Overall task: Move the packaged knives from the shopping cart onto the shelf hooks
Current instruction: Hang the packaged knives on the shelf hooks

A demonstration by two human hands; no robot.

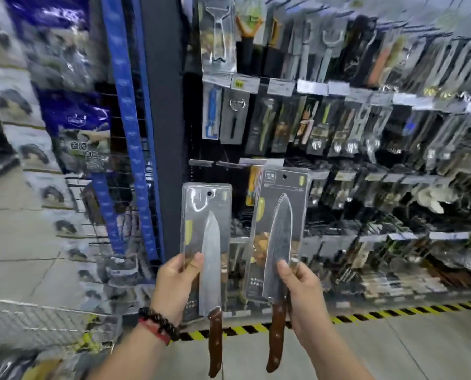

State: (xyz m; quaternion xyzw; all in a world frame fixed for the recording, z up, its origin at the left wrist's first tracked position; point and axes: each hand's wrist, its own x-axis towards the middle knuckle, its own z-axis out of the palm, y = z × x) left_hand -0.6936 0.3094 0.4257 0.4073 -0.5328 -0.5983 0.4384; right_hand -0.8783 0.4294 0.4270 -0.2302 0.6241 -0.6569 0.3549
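Two packaged knives were held up before the store's shelf hooks [322, 90], one in each hand. The left hand [178, 286] pinched the left packaged knife [205, 242] at its plastic edge, thumb on the front; the right hand [302, 292] gripped the right packaged knife [279, 229] the same way. Each was a clear blister pack with one hang hole, a patterned steel blade pointing up and a brown wooden handle protruding below. Two bracelets [157, 323], one dark-beaded, one red, circled the left wrist.
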